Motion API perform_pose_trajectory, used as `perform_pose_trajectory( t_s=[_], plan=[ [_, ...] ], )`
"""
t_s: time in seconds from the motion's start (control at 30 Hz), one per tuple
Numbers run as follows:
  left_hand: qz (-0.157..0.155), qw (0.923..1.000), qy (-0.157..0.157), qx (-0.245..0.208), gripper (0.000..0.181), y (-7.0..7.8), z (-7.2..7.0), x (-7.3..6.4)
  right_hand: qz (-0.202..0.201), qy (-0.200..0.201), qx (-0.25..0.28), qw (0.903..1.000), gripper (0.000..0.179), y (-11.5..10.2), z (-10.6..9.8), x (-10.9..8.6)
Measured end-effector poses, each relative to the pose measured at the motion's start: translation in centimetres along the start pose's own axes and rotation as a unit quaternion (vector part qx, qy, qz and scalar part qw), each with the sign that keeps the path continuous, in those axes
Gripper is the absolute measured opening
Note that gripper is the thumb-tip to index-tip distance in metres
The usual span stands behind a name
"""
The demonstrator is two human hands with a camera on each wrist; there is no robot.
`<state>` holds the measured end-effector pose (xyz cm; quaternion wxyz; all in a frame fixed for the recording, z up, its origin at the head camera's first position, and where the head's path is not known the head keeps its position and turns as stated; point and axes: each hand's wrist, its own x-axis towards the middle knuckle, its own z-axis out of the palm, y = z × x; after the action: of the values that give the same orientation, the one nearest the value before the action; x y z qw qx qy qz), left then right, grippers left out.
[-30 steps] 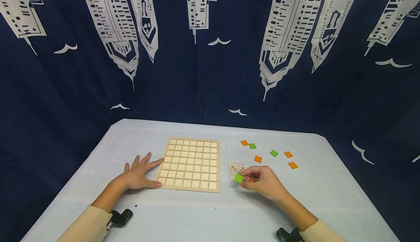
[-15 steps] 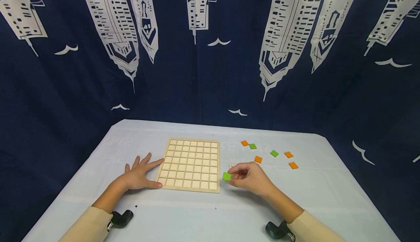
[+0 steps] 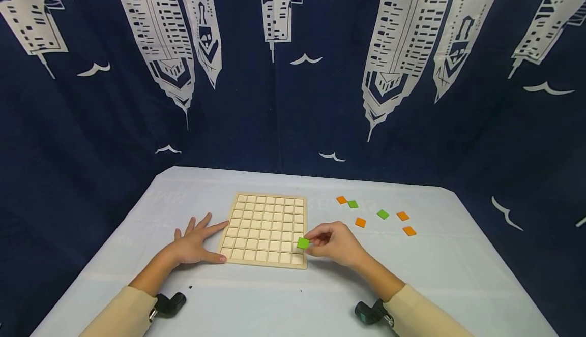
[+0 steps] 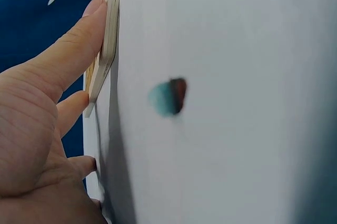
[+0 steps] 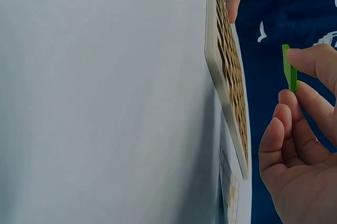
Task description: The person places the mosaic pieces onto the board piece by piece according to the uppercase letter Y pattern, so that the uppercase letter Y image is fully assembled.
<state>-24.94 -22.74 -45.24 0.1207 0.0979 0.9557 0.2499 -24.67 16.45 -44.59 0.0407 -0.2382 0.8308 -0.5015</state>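
A wooden grid board of small square cells lies mid-table. Spread fingers of my left hand touch its left side, thumb at the near corner and index finger higher up; in the left wrist view the thumb rests against the edge. My right hand pinches a thin green square tile between thumb and fingers, above the board's right border. The right wrist view shows this green tile edge-on, raised off the board.
To the right lie loose orange tiles and green tiles. A printed pattern card lies beside the board, hidden behind the right hand in the head view. A dark blue curtain hangs behind the white table.
My right hand has carried the green tile leftward from over the pattern card to above the board's right border. The left hand has stayed in place.
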Motion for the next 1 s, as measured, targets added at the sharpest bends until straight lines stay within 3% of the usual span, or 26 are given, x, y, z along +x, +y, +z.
perform_pose_trajectory(
  t_s=[0.4, 1.0],
  plan=[
    [-0.007, 1.0000, -0.005, 0.000, 0.107, 0.0, -0.1, 0.1, -0.001, -0.010, -0.007, 0.9999, 0.024, -0.1, 1.9, 2.0],
    [-0.010, 0.9999, -0.012, -0.001, 0.106, 0.0, -0.2, 0.2, -0.007, -0.020, -0.019, 0.9996, 0.021, -0.7, 4.0, 3.5]
  ],
)
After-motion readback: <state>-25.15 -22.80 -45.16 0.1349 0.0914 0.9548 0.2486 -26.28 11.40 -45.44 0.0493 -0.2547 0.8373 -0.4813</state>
